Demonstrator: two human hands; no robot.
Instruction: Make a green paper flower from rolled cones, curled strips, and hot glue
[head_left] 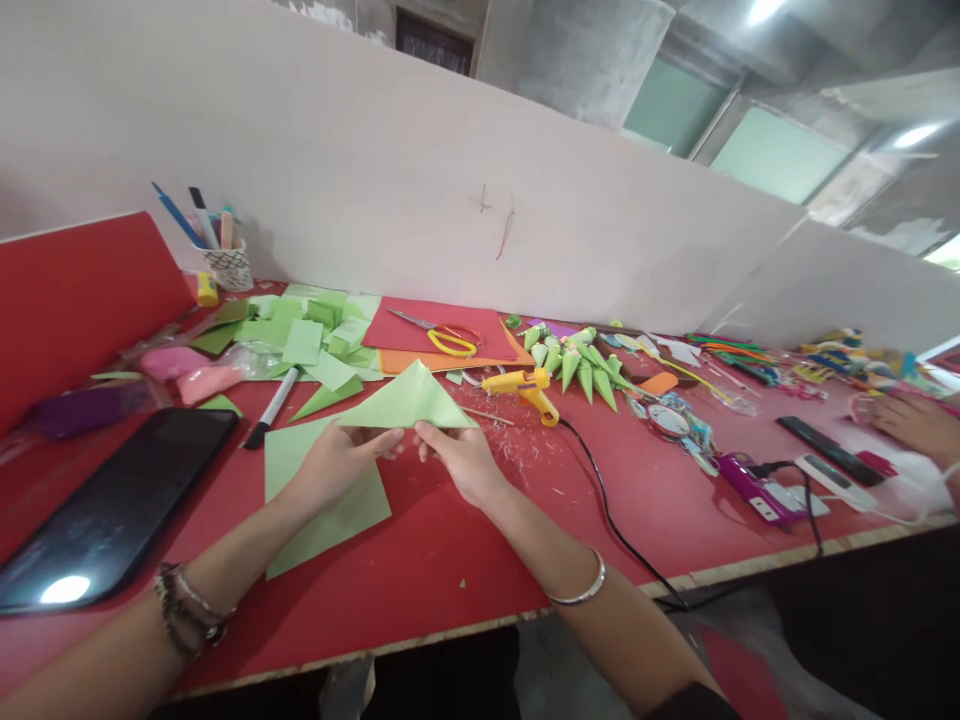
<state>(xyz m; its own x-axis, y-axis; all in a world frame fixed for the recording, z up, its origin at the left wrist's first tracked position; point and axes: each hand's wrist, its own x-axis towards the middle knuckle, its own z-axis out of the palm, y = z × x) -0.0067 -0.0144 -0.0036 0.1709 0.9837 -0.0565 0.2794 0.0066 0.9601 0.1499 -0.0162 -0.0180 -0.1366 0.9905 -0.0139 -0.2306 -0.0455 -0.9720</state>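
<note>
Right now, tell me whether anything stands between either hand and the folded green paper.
Nothing visible does: the left hand and right hand both hold the folded green paper along its near edge. The yellow glue gun lies off to the right, not between them.

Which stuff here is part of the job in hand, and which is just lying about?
Likely in the job:
folded green sheet, in both hands
flat green sheet
green pieces
green cones
glue gun, probably
scissors, probably

Seemingly just lying about:
phone
purple power strip
pen cup
pink packs
</note>
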